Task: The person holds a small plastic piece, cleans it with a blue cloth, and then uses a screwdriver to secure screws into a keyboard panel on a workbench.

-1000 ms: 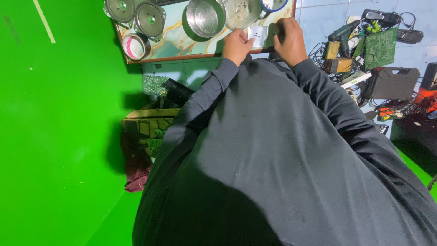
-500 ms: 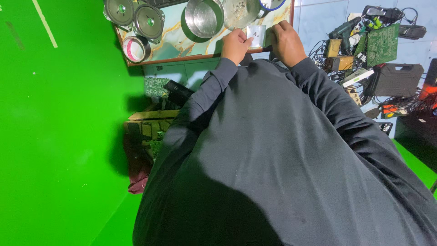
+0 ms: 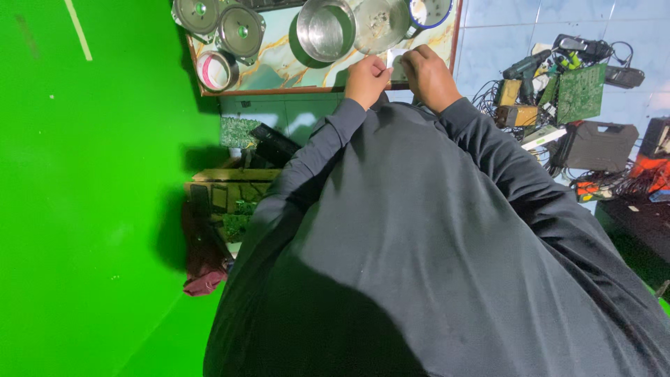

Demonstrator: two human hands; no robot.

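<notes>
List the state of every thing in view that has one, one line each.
Left hand: pinching the small white piece.
Right hand: fingers curled on the same piece.
Small white piece: held between both hands above the table edge.
Steel bowl: upright, looks empty.
Tape roll: lying flat on the table.
Two speakers: lying cone-up.
Black case: closed, on the floor.

Two round speakers point(image 3: 220, 24) and shiny metal bowl point(image 3: 323, 29) on table point(image 3: 279, 66). Green circuit board point(image 3: 579, 91), black case point(image 3: 599, 145) on floor.
</notes>
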